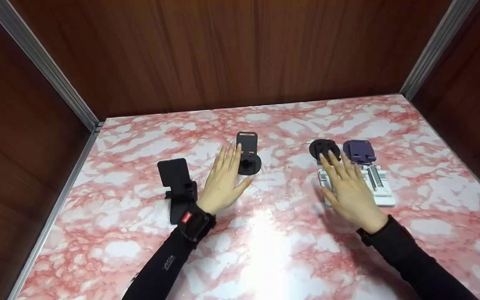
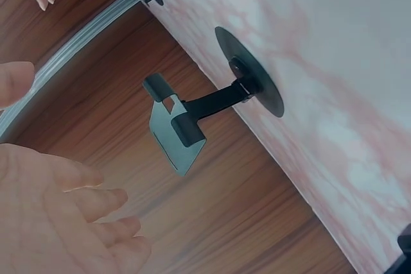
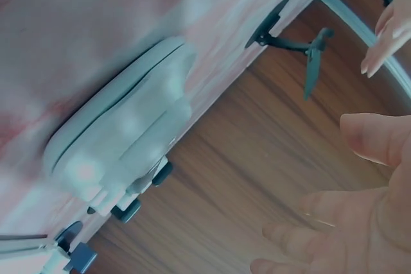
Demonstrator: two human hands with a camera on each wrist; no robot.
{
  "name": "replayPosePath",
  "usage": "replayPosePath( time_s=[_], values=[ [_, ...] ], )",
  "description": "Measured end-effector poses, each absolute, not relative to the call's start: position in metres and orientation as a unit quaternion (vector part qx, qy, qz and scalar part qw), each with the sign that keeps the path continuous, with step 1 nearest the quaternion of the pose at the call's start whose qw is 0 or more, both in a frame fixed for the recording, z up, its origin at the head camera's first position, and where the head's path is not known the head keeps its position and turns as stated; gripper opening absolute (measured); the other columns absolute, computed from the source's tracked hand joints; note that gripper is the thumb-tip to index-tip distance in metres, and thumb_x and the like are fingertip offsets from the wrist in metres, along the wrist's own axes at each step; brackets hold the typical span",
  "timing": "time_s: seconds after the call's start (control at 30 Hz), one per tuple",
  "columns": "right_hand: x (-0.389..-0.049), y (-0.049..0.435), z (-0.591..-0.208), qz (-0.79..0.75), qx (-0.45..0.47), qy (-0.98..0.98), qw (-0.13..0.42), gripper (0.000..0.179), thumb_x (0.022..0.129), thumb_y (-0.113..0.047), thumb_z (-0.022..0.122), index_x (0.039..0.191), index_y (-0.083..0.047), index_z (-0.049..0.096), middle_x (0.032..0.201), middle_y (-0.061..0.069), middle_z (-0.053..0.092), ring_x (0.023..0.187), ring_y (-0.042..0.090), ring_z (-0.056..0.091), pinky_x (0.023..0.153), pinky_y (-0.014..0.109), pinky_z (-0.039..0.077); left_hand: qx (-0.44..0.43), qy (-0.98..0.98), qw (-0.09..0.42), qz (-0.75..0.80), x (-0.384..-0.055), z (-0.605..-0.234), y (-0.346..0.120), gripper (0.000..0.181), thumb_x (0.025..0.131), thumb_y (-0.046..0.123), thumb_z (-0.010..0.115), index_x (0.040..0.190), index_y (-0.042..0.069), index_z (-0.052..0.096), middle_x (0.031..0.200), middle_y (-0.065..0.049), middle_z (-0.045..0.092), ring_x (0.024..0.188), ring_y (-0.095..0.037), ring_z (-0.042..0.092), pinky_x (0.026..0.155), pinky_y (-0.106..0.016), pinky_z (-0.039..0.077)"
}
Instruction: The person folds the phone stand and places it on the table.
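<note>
My left hand (image 1: 222, 181) is held above the table, palm down and fingers straight, holding nothing. Just beyond its fingertips stands a black phone stand with a round base (image 1: 253, 166), its plate raised on an arm in the left wrist view. Beside the left wrist is another black phone stand (image 1: 174, 171). My right hand (image 1: 350, 193), also with straight fingers and nothing in it, overlaps a white folded phone stand (image 1: 383, 196); more white plastic (image 1: 326, 183) shows left of it. Past its fingertips lie a black round folded stand (image 1: 318, 146) and a purple folded stand (image 1: 357, 149).
The table (image 1: 140, 250) has a red and white marbled top. Brown wood-grain panels (image 1: 244, 54) wall in its back and both sides, with metal posts (image 1: 433, 46) at the corners. A bright glare lies on the tabletop between the forearms.
</note>
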State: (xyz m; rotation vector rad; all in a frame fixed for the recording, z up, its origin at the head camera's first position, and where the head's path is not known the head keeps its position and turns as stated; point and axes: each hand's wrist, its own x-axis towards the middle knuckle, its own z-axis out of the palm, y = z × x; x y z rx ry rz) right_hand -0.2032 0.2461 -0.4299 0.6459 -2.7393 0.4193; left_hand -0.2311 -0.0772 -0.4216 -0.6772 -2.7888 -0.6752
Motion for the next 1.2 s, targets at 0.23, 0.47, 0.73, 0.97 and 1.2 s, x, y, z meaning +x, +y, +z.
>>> replayPosePath(
  time_s=[0.23,0.47,0.73,0.97,1.2],
  values=[
    [-0.204,0.236,-0.432,0.135,0.239,-0.95,0.148,0.071,0.096,-0.023,0.06,0.154,-0.004,0.023,0.159,0.017,0.015,0.144,0.041,0.01,0.11,0.066,0.011,-0.209,-0.937,0.093,-0.263,-0.251,-0.42,-0.072,0.082,0.099,0.044,0.05,0.154,-0.001,0.01,0.16,-0.019,0.009,0.146,-0.035,0.003,0.118,-0.043,0.003],
    [-0.204,0.229,-0.435,0.14,0.246,-0.95,0.135,0.072,0.098,-0.021,0.058,0.156,-0.007,0.017,0.16,0.017,0.013,0.145,0.04,0.007,0.111,0.065,0.011,-0.168,-0.935,0.081,-0.303,-0.274,-0.422,-0.072,0.078,0.099,0.038,0.051,0.152,-0.005,0.012,0.158,-0.022,0.012,0.146,-0.034,0.005,0.118,-0.037,0.006],
    [-0.205,0.224,-0.44,0.136,0.252,-0.948,0.14,0.071,0.095,-0.019,0.061,0.153,-0.002,0.023,0.16,0.016,0.01,0.144,0.042,0.009,0.112,0.064,0.009,-0.138,-0.907,0.051,-0.395,-0.295,-0.426,-0.07,0.072,0.1,0.029,0.051,0.151,-0.008,0.016,0.156,-0.025,0.016,0.145,-0.036,0.011,0.118,-0.039,0.009],
    [-0.205,0.223,-0.441,0.128,0.248,-0.951,0.134,0.069,0.098,-0.023,0.057,0.154,-0.005,0.022,0.16,0.015,0.013,0.145,0.039,0.009,0.111,0.064,0.011,-0.098,-0.882,0.033,-0.459,-0.307,-0.434,-0.069,0.063,0.1,0.02,0.052,0.152,-0.003,0.023,0.152,-0.024,0.031,0.139,-0.036,0.03,0.114,-0.043,0.025],
    [-0.204,0.222,-0.442,0.126,0.25,-0.951,0.129,0.068,0.099,-0.023,0.056,0.155,-0.006,0.021,0.159,0.016,0.015,0.145,0.039,0.009,0.113,0.061,0.01,-0.076,-0.844,0.055,-0.527,-0.317,-0.441,-0.069,0.051,0.097,0.006,0.055,0.144,-0.008,0.038,0.124,-0.025,0.057,0.107,-0.032,0.062,0.093,-0.032,0.049]
  ],
)
